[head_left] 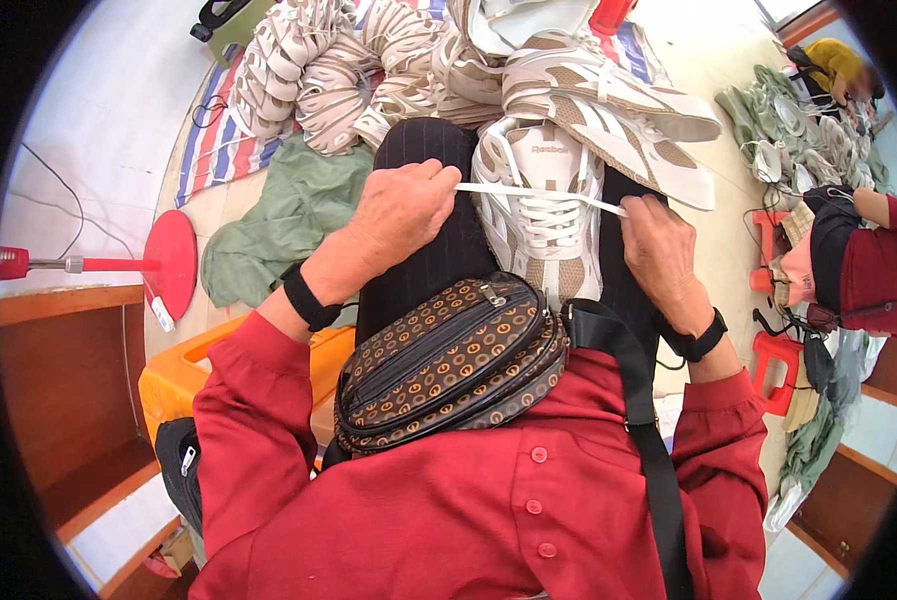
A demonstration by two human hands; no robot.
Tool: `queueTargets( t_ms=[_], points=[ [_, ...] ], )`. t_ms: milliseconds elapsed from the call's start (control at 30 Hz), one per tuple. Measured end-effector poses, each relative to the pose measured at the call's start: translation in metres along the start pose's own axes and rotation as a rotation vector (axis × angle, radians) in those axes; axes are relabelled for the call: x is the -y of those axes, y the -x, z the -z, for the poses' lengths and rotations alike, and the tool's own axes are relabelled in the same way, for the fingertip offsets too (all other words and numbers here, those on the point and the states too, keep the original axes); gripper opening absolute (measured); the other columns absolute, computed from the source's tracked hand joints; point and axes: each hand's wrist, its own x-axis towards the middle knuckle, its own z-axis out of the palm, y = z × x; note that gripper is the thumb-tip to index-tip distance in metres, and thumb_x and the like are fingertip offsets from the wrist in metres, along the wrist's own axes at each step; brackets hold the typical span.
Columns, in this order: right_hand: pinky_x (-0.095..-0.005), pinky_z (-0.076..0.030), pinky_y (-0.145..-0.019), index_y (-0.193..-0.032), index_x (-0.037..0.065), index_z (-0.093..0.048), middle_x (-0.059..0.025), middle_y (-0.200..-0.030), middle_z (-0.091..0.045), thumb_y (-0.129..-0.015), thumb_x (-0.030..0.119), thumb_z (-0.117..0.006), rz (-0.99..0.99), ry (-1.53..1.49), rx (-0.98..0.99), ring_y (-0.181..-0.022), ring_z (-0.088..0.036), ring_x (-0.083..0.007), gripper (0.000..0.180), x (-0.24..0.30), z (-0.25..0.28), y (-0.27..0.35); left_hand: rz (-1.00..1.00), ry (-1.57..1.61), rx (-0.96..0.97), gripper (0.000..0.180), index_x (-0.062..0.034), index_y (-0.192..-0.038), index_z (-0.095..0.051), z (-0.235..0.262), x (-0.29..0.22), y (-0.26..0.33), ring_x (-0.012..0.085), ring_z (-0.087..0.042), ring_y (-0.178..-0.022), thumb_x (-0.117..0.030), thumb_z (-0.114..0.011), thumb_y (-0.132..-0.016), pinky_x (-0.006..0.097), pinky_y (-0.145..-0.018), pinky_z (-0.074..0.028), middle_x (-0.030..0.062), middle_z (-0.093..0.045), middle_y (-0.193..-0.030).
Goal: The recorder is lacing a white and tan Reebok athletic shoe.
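A white and beige sneaker rests on my lap with its toe pointing at me. White shoelace crosses its front in a criss-cross, and the two lace ends stretch out sideways. My left hand, left of the shoe, is closed on one lace end. On the other side my right hand grips the opposite end, fingers pinched together. The lace runs taut between them above the laced rows. Several more sneakers lie just beyond, partly over my right leg.
Rows of sneakers lie on a striped sheet at the far left. A green cloth is by my left knee. A patterned waist bag sits on my lap. A red round base stands left; another person sits right.
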Motion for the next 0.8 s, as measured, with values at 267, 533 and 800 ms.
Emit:
queueTargets(
  t_ms=[267,533,800],
  points=[
    [-0.0422,-0.051,-0.066,-0.099,0.005,-0.063,-0.0151,-0.086,-0.066,-0.084,0.007,-0.060,-0.046,0.015,-0.009,-0.075,-0.064,-0.0341,0.015,-0.024,0.015,0.008,0.055,-0.106,0.023,0.018,-0.0058,-0.103,-0.057,0.012,0.019,0.007,0.0319,-0.062,-0.071,-0.008,-0.060,-0.085,0.040,-0.059,-0.049,0.0114,-0.060,-0.079],
    [-0.0319,-0.052,-0.070,-0.109,0.001,-0.063,-0.0143,-0.092,-0.068,-0.086,0.010,-0.066,-0.146,-0.715,0.148,-0.074,-0.066,-0.0232,0.025,0.008,0.055,-0.014,0.252,0.292,-0.113,0.014,-0.0037,-0.096,-0.064,0.076,-0.006,-0.016,0.0258,-0.058,-0.060,-0.007,-0.064,-0.082,0.033,-0.056,-0.047,0.0114,-0.062,-0.073],
    [-0.0324,-0.049,-0.079,-0.109,0.001,-0.062,-0.0091,-0.088,-0.066,-0.092,0.022,-0.063,0.267,-1.014,0.072,-0.087,-0.062,-0.0153,0.028,0.083,0.082,-0.084,-0.286,0.220,-0.325,0.022,-0.0029,-0.092,-0.066,0.117,-0.073,-0.042,0.0249,-0.057,-0.062,0.005,-0.071,-0.073,0.031,-0.055,-0.045,0.0091,-0.060,-0.074]
  ],
)
